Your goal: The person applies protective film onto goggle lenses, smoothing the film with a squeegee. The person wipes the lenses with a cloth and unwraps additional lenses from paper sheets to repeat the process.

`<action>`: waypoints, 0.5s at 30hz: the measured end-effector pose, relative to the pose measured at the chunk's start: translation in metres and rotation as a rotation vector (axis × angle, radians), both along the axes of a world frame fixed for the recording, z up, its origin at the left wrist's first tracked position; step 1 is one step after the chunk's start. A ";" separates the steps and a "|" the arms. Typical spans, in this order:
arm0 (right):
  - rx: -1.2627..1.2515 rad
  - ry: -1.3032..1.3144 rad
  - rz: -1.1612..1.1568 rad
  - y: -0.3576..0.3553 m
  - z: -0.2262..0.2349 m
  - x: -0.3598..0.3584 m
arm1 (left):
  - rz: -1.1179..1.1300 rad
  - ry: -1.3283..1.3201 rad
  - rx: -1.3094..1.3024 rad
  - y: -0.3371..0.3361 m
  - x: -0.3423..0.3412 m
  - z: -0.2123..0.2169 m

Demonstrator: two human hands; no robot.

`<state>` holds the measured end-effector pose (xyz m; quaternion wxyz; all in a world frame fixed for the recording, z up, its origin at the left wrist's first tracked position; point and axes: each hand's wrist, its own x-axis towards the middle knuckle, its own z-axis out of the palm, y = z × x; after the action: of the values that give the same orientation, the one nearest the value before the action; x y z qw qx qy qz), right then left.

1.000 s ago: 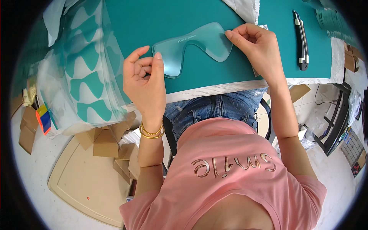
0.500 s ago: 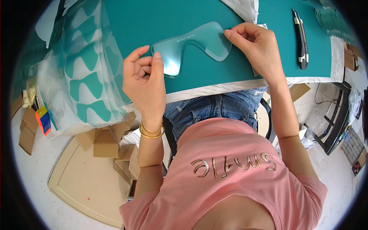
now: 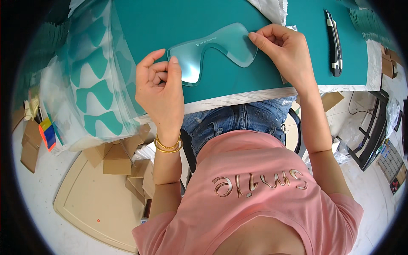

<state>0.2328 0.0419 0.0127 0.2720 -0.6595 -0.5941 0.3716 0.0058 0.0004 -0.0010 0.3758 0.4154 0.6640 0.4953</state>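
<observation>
A clear, one-piece goggle lens [image 3: 190, 57] with a nose cut-out and small print along its upper edge is held slightly tilted above the green table mat [image 3: 238, 87]. At its left end, my left hand [image 3: 160, 80] has the thumb over the edge and the fingers curled. My right hand [image 3: 282, 49] pinches the upper right corner between thumb and bent forefinger. To the left lie layered clear plastic sheets [image 3: 97, 80] with rows of lens-shaped cut-outs, the green mat showing through them.
A black and grey utility knife [image 3: 334, 46] lies on the mat at the right. White cloth [image 3: 272, 9] lies at the far edge. Opened cardboard boxes [image 3: 117, 159] sit below the table at left, near a beige board [image 3: 85, 199]. A black metal frame [image 3: 369, 136] stands at right.
The lens and both hands stay almost in place. The plastic sheets at left have shifted very slightly.
</observation>
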 end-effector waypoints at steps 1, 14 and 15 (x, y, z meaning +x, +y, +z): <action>0.007 0.000 0.002 0.000 -0.001 0.000 | -0.001 0.000 0.000 0.000 0.000 0.000; 0.059 -0.092 0.043 0.001 0.003 -0.002 | -0.009 0.026 -0.004 0.000 0.000 0.000; 0.060 -0.093 0.042 0.001 0.003 -0.001 | -0.009 0.029 -0.005 0.000 0.000 0.000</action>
<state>0.2315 0.0430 0.0157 0.2558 -0.6549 -0.6308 0.3284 0.0060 0.0004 -0.0013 0.3694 0.4247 0.6688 0.4856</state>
